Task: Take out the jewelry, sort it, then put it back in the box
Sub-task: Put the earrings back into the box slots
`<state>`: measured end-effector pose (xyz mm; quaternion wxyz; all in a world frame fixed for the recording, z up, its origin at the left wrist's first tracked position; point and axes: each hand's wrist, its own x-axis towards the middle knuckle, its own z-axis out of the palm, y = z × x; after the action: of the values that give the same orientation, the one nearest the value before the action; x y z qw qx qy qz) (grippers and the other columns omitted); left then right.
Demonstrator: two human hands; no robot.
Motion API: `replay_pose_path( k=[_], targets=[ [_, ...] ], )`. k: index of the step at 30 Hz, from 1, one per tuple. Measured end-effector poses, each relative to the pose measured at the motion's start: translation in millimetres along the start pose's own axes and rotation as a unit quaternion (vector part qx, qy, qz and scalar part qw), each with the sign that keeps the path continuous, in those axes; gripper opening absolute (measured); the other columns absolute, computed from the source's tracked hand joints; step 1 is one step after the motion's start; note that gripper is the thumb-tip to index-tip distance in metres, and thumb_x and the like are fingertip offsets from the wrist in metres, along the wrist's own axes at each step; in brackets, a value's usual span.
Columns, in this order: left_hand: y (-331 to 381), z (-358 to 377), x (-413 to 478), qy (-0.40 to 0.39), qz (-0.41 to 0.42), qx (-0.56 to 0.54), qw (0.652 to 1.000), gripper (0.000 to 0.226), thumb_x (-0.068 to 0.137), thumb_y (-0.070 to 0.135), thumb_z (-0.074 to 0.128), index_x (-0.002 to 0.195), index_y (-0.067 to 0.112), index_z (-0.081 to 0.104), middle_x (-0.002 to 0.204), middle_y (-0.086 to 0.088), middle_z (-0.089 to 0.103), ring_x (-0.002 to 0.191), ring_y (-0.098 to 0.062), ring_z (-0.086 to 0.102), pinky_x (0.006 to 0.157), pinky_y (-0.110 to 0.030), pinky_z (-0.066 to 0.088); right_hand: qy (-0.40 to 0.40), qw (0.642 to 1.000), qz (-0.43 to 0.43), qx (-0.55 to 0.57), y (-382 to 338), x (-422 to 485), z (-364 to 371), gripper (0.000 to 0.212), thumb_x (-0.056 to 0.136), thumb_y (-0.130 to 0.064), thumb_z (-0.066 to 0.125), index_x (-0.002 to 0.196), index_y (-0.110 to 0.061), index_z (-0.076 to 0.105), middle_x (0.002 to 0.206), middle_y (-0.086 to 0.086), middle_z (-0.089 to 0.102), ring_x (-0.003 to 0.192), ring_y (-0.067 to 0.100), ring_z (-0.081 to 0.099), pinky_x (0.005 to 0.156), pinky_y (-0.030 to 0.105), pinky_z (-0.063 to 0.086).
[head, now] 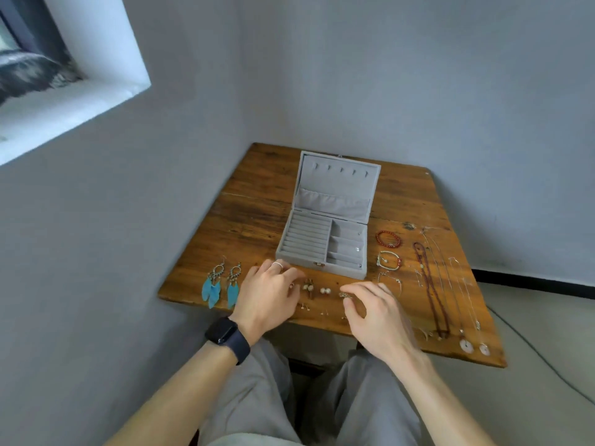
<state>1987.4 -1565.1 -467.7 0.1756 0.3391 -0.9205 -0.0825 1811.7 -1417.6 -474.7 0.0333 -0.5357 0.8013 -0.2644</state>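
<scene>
Our left hand (267, 292) and right hand (378, 312) hover empty, fingers relaxed, over small pearl earrings (325, 290) between the grey velvet jewelry box (341, 271) and the near edge of the wooden table (257, 201).

Two hands over small earrings (324, 290) before an open jewelry box (325, 233).
The left hand (269, 291) and right hand (376, 312) sit low over the tabletop (257, 194), fingers (354, 288) bent; blur hides any pinch. The box stands just beyond the fingers. Blue feather earrings (220, 283) lie to their left, bracelets (388, 238) and necklaces (431, 284) to their right.
</scene>
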Motion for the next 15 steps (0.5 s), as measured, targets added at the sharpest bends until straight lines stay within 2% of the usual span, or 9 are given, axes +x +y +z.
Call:
replay_pose_path(
  k=[3,6,10,12,15],
  targets=[
    [-39,-17,-9,0.016,-0.081,-0.019,0.996,0.029,0.096,0.034,0.056,0.123,0.035,0.066,0.12,0.01,0.063,0.116,-0.014,0.054,0.097,-0.035,0.044,-0.027,0.999,-0.032,0.018,-30,21,15,0.026,0.098,-0.033,0.055,0.121,-0.03,0.066,0.121,-0.017,0.06,0.111,-0.003,0.047,0.093,0.014,0.041],
    [-78,-28,-13,0.032,-0.164,-0.047,0.985,0.028,0.096,0.035,0.055,0.123,0.035,0.064,0.124,0.01,0.063,0.115,-0.011,0.055,0.094,-0.033,0.05,-0.049,0.996,-0.061,0.03,-60,41,31,0.029,0.099,-0.034,0.055,0.127,-0.031,0.062,0.125,-0.016,0.058,0.114,-0.004,0.047,0.093,0.009,0.035],
    [-125,-30,-12,0.024,-0.238,-0.079,0.968,0.038,0.1,0.035,0.05,0.137,0.028,0.055,0.138,0.004,0.057,0.121,-0.015,0.055,0.097,-0.032,0.05,-0.069,0.994,-0.085,0.025,-98,69,52,0.032,0.099,-0.033,0.055,0.131,-0.03,0.059,0.13,-0.012,0.059,0.12,0.004,0.053,0.096,0.014,0.039],
    [-145,-24,-7,-0.015,-0.247,-0.078,0.966,0.046,0.103,0.035,0.043,0.148,0.024,0.044,0.15,0.001,0.047,0.132,-0.019,0.048,0.108,-0.034,0.043,-0.08,0.992,-0.094,0.024,-114,82,63,0.033,0.098,-0.032,0.058,0.131,-0.029,0.059,0.127,-0.01,0.061,0.116,0.005,0.058,0.094,0.016,0.044],
    [-166,-15,-5,-0.09,-0.249,-0.069,0.962,0.054,0.107,0.039,0.029,0.157,0.021,0.024,0.165,0.0,0.021,0.15,-0.018,0.021,0.123,-0.034,0.019,-0.093,0.991,-0.096,0.003,-133,102,78,0.035,0.097,-0.031,0.06,0.132,-0.03,0.058,0.121,-0.008,0.064,0.105,0.006,0.063,0.082,0.015,0.05]
  ],
)
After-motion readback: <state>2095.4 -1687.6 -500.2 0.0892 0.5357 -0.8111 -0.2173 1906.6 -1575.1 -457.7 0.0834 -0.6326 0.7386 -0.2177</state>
